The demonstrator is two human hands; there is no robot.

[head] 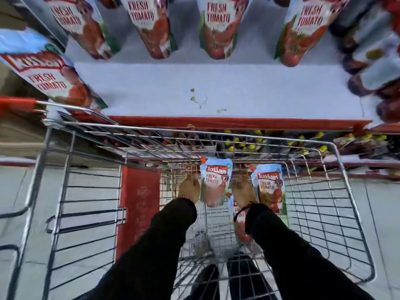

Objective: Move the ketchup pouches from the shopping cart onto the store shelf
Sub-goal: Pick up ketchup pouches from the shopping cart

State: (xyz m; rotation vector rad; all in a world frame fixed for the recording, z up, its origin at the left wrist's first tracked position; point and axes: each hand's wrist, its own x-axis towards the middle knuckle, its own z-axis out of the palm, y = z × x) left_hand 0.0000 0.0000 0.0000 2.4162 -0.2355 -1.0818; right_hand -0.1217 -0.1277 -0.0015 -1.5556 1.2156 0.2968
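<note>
Both hands reach down into the wire-mesh shopping cart (337, 182): the left hand (189, 190) lies against the left edge of a glossy, flat-bottomed ketchup pouch (216, 182), and the right hand (243, 191) sits between that pouch and a second pouch (270, 187), with a third (241, 226) partly hidden under the black-sleeved wrist, though blur hides whether either hand's fingers are closed on anything. The pale, matte store shelf (216, 87), red-edged and marked by a few yellowish stains, carries a row of upright pouches (218, 29) at its back and dark jars (372, 79) at the right. Grey tiled floor shows through the cart's thin metal bars.
</note>
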